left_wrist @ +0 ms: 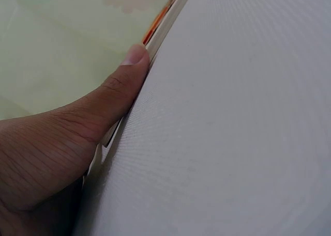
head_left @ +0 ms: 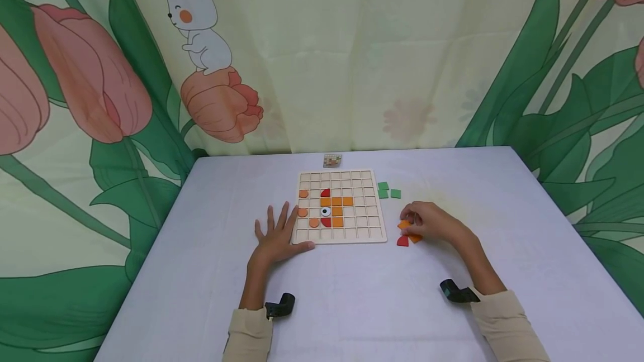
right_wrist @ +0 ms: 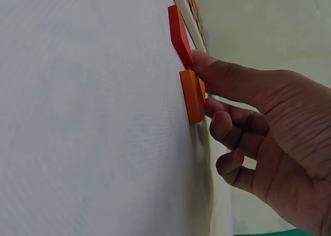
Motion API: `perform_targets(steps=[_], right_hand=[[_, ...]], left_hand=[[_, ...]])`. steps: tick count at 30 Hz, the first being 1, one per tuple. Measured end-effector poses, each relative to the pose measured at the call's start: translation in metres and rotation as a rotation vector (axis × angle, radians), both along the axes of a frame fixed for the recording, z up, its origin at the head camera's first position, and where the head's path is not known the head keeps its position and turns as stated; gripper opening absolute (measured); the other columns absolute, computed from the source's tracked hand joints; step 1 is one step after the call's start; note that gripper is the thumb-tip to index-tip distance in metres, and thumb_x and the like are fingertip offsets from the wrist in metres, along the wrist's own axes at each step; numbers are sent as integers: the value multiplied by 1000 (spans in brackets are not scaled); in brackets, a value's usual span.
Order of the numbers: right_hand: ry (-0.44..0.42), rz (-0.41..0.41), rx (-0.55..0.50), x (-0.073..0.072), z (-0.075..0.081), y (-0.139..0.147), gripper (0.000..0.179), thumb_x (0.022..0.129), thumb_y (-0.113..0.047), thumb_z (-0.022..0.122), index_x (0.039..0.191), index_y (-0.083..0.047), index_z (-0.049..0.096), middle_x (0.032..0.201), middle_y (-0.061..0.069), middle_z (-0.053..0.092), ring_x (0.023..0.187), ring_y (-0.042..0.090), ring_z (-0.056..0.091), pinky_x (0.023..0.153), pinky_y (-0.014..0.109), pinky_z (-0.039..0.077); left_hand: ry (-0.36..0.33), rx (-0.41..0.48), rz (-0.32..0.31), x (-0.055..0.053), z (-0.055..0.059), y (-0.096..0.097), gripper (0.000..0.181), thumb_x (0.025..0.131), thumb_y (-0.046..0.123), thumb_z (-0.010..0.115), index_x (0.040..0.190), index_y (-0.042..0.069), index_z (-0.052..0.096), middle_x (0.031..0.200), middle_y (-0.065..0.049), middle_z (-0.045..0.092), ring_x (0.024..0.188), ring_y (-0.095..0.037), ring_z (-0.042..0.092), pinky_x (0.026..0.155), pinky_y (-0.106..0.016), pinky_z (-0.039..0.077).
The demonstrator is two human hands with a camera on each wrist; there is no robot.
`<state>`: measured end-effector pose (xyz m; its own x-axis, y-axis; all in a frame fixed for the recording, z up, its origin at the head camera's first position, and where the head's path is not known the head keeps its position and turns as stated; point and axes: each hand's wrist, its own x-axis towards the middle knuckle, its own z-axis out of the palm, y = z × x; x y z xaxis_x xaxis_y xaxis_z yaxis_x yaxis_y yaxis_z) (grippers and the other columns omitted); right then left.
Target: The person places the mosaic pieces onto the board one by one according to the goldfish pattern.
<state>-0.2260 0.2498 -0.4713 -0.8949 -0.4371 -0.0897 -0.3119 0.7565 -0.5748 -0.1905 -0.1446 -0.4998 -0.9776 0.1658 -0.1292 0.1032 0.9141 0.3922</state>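
Observation:
A wooden grid board [head_left: 359, 233] lies flat on the table. It carries orange square tiles [head_left: 336, 201], red rounded tiles [head_left: 326, 222], light-orange round pieces [head_left: 304, 194] and a white eye tile [head_left: 326, 212]. Fingers spread, my left hand [head_left: 274, 242] rests at the board's lower left corner; its thumb [left_wrist: 116, 86] lies along the near edge. Right of the board, the thumb and index finger of my right hand [head_left: 430, 221] pinch an orange tile [head_left: 404, 224]. Another orange tile [right_wrist: 191, 96] lies close by the fingertips, beside a loose red tile [head_left: 402, 241].
Several green square tiles [head_left: 383, 186] lie off the board's upper right edge. Behind the board sits a small patterned card [head_left: 332, 161]. A white cloth covers the table [head_left: 352, 300], and a printed curtain [head_left: 322, 71] hangs behind its far edge.

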Motion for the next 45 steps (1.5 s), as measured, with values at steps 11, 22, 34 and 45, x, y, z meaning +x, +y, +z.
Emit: perform_targets(steps=[11, 22, 34, 45], right_hand=[[64, -23, 63, -1, -4, -3, 27, 82, -17, 80, 104, -4, 69, 91, 1, 57, 78, 16, 51, 64, 24, 48], [75, -25, 61, -5, -2, -10, 26, 83, -17, 79, 102, -4, 68, 88, 1, 56, 76, 16, 51, 64, 23, 49], [120, 8, 57, -13, 8, -33, 23, 86, -19, 76, 104, -6, 68, 89, 0, 56, 79, 16, 51, 62, 24, 48], [132, 73, 37, -21, 9, -65, 24, 87, -23, 76, 104, -8, 69, 91, 0, 56, 81, 16, 51, 68, 25, 47]], left_hand=[[4, 13, 0, 0, -2, 0, 110, 74, 72, 67, 158, 24, 15, 165, -7, 3, 146, -41, -15, 106, -71, -8], [7, 20, 2, 0, 0, 0, 109, 74, 70, 68, 158, 23, 16, 165, -8, 3, 146, -41, -15, 106, -71, -8], [20, 21, 6, 0, -2, 0, 109, 73, 71, 68, 158, 24, 18, 165, -7, 4, 147, -41, -15, 106, -71, -8], [12, 10, 8, 0, -1, 0, 109, 74, 70, 68, 158, 24, 17, 165, -7, 3, 147, -40, -15, 107, -71, -8]])
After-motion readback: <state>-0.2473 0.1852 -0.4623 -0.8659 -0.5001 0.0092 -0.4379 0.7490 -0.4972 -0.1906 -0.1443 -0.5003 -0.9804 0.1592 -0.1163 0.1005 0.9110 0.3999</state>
